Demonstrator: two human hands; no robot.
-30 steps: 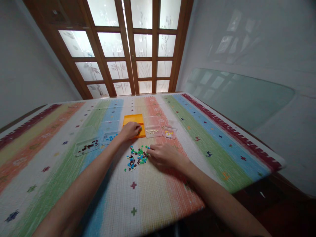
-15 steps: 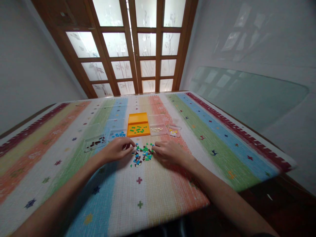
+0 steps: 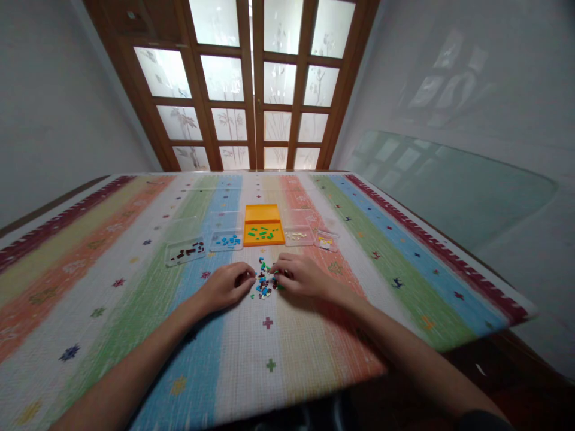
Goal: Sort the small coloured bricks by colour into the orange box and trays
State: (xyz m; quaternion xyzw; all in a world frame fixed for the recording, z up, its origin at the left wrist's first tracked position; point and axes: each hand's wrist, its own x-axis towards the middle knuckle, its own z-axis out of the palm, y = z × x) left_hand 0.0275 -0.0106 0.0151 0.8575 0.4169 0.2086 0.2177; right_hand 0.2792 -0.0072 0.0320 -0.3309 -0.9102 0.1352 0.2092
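A small pile of mixed toy building bricks (image 3: 264, 291), in blue, green, dark brown and cream, lies on the striped cloth between my hands. My left hand (image 3: 230, 285) rests at the pile's left edge, thumb and forefinger curled together; anything between the tips is too small to make out. Over the right part of the pile, my right hand (image 3: 300, 276) has its fingers bent down and drawn in among the bricks. It covers some of them, and what its fingertips grip is hidden.
Beyond the pile stand open boxes: a clear box with brown bricks (image 3: 173, 262), a clear box with blue bricks (image 3: 213, 246), an orange box with green bricks (image 3: 262, 212), a clear box with cream bricks (image 3: 300, 244) and a smaller one with yellow bricks (image 3: 335, 246).
My right hand has moved left over the pile, covering more bricks. My left hand has drawn slightly nearer to me. The whole view has shifted a little.
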